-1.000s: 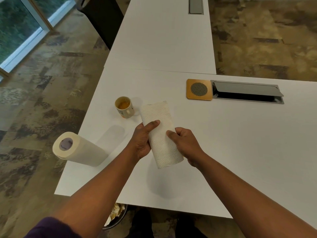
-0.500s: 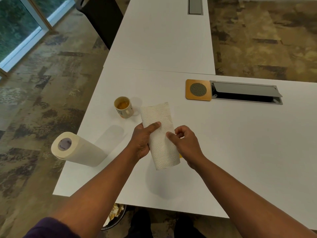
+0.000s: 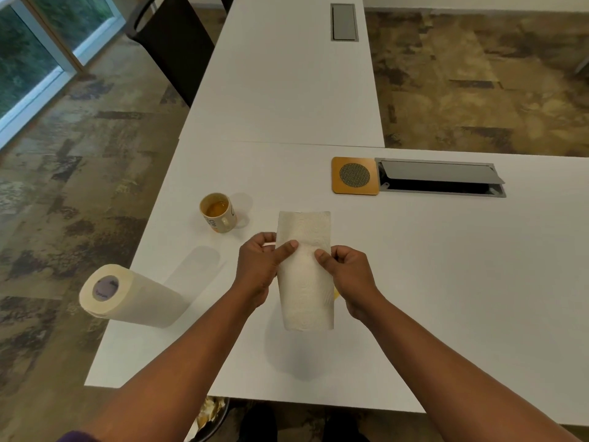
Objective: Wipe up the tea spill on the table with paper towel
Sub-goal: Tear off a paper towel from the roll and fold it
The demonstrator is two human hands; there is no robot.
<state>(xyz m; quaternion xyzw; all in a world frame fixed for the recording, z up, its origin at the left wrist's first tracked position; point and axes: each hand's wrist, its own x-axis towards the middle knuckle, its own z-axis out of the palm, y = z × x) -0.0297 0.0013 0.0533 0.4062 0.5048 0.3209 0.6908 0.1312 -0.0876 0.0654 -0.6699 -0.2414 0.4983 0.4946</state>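
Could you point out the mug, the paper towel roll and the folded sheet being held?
mug (image 3: 220,215), head view, on its side wall.
paper towel roll (image 3: 143,298), head view, on its side.
folded sheet (image 3: 306,301), head view, lower middle.

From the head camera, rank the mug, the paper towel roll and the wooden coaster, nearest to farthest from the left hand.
1. Mug, just beyond and left of the left hand.
2. Paper towel roll, farther left at the table edge.
3. Wooden coaster, far right.

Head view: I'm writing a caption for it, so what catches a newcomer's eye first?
Both hands, left hand and right hand, pinch a folded paper towel above the white table. Left of them stands a mug of tea, and a paper towel roll lies at the table's left edge.
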